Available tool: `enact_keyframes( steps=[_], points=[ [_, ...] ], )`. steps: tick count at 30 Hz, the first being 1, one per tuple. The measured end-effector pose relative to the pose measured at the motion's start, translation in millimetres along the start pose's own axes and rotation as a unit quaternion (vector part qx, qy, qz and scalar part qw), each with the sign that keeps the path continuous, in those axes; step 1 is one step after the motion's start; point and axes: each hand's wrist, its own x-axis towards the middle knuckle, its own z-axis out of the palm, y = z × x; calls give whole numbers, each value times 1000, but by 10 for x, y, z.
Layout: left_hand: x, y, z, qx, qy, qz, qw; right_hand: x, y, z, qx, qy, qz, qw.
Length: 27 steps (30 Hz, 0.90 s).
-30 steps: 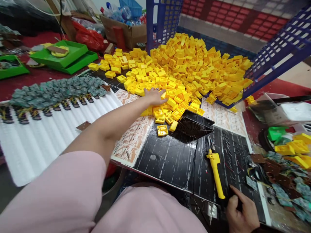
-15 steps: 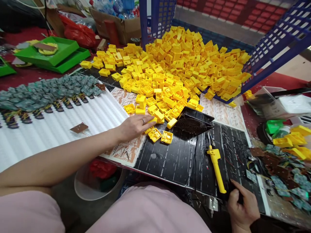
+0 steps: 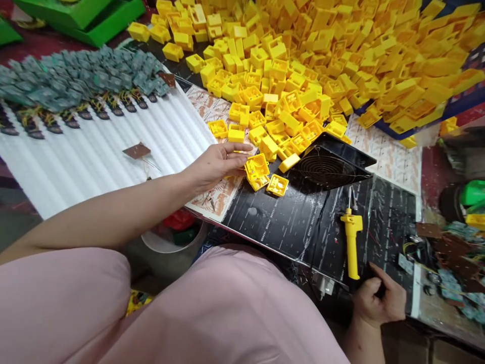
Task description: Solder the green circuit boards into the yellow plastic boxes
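My left hand (image 3: 222, 164) is closed on the edge of an open yellow plastic case (image 3: 258, 166), pinched between thumb and fingers and tilted up. Its hollow inner side, with a round recess, faces me. Just to its right, another yellow case (image 3: 278, 185) lies on the black mat. My right hand (image 3: 380, 298) rests at the table's front edge with the index finger stretched out and the other fingers curled in. Whether those curled fingers hold anything is hidden. Close by lies a yellow-handled soldering iron (image 3: 352, 242), its metal tip pointing away from me.
A large heap of yellow cases (image 3: 280, 65) spills from a blue basket (image 3: 466, 98). A black fan (image 3: 329, 164) stands in front of it. Left, rows of wired circuit boards (image 3: 76, 81) lie on white foam (image 3: 94, 151). More boards (image 3: 450, 283) lie right. Green trays (image 3: 102, 25) stand back left.
My left hand has lifted a yellow case from the near edge of the heap, where it was reaching. The view has tipped downward. My right hand stays at the table edge.
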Motion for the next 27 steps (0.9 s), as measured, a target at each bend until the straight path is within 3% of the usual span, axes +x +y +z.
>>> enact_keyframes(
  steps=[9, 12, 14, 16, 18, 20, 22, 24, 27],
  points=[
    [-34, -58, -17, 59, -20, 32, 998, 9, -6, 13, -6, 12, -4, 1000],
    [-116, -142, -60, 163, -80, 54, 982, 11, -8, 14, 0, 15, -11, 1000],
    [-167, -180, -78, 295, -133, 111, 940, 14, -11, 12, 4, 15, -15, 1000],
    [-160, -159, -66, 422, -141, 219, 868, 17, -13, 11, 6, 15, -17, 1000],
    [-49, -63, -12, 507, -92, 324, 794, 18, -13, 11, 7, 16, -18, 1000],
    [164, 81, 76, 560, -42, 360, 745, 22, -15, 11, 7, 18, -18, 1000],
    [428, 226, 172, 598, -35, 316, 736, 28, -22, 9, 5, 18, -18, 1000],
    [658, 344, 248, 621, -49, 240, 745, 33, -34, 3, 1, 15, -16, 1000],
    [806, 450, 294, 617, -42, 201, 760, 32, -53, -7, 0, 9, -10, 1000]
  ],
)
